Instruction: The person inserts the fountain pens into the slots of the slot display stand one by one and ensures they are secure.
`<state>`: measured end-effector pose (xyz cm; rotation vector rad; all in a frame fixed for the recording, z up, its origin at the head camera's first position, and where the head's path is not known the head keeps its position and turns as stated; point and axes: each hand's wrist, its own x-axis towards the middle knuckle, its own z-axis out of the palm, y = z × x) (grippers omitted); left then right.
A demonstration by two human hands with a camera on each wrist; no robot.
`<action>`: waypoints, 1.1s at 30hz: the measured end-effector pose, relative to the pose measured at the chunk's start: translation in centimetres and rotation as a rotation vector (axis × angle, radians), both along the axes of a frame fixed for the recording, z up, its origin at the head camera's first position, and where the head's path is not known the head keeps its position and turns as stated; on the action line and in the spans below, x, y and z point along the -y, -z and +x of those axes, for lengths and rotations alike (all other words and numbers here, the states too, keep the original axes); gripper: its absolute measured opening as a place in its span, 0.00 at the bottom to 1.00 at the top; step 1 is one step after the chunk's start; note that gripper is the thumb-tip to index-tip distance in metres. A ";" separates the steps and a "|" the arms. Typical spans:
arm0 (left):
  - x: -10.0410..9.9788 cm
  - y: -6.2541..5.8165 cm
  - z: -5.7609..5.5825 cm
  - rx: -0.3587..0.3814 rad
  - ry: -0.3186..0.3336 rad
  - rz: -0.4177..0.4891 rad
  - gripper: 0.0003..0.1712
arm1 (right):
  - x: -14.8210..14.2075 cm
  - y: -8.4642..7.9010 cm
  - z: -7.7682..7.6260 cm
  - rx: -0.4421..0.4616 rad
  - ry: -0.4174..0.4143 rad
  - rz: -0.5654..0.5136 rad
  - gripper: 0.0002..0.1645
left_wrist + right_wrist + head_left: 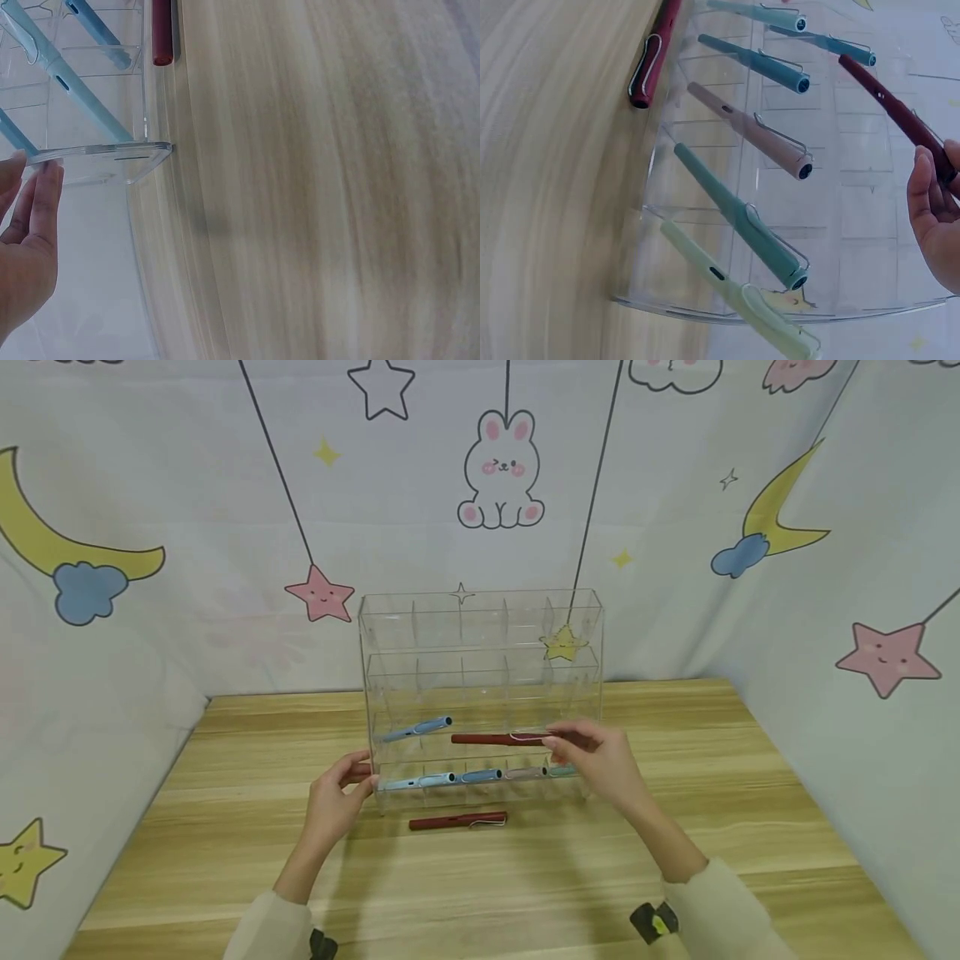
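My right hand (pixel 603 764) pinches a dark red pen (pixel 487 739) by its capped end. The pen lies level before the clear pen rack (pixel 435 668), above the bottom row; in the right wrist view my right hand (pixel 939 225) is partly cut off. My left hand (pixel 333 802) holds the rack's left side, its fingertips against the side panel (pixel 112 154) in the left wrist view. Light blue (pixel 416 782), blue (pixel 480 775), pinkish (pixel 525 772) and green pens (pixel 739 217) rest in the bottom row, with a pale yellow-green pen (pixel 742 292). Another blue pen (pixel 416 729) sits one row higher.
A second dark red pen (pixel 457 821) lies on the wooden table (pixel 480 893) in front of the rack. Behind the rack hangs a white cloth backdrop (pixel 420 527) with printed stars, moons and a rabbit; similar cloth flanks the table on both sides.
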<state>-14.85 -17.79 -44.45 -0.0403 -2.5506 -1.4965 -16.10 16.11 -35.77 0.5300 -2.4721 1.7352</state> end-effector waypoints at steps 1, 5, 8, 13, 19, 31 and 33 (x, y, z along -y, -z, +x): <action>0.0 0.0 0.0 0.002 -0.001 -0.002 0.20 | 0.1 -0.1 -0.1 -0.006 0.013 0.001 0.12; 0.1 0.0 0.0 0.010 -0.004 -0.006 0.20 | 0.7 -0.3 -0.8 -0.027 0.051 0.009 0.12; 0.0 0.1 0.0 0.010 -0.005 -0.012 0.20 | 1.2 -0.3 -1.3 -0.030 0.056 0.013 0.12; 0.1 0.2 0.0 0.005 -0.005 -0.014 0.20 | 2.1 -0.2 -1.9 -0.016 0.045 0.022 0.14; 0.1 0.2 0.0 -0.004 -0.008 -0.013 0.20 | 3.2 -0.1 -2.4 -0.017 0.042 0.081 0.12; 0.0 0.2 0.0 0.010 -0.007 -0.013 0.20 | 5.5 0.2 -3.6 0.032 0.035 0.195 0.13; 0.0 0.2 0.0 0.009 -0.007 -0.011 0.20 | 5.8 0.3 -3.7 0.044 0.034 0.193 0.13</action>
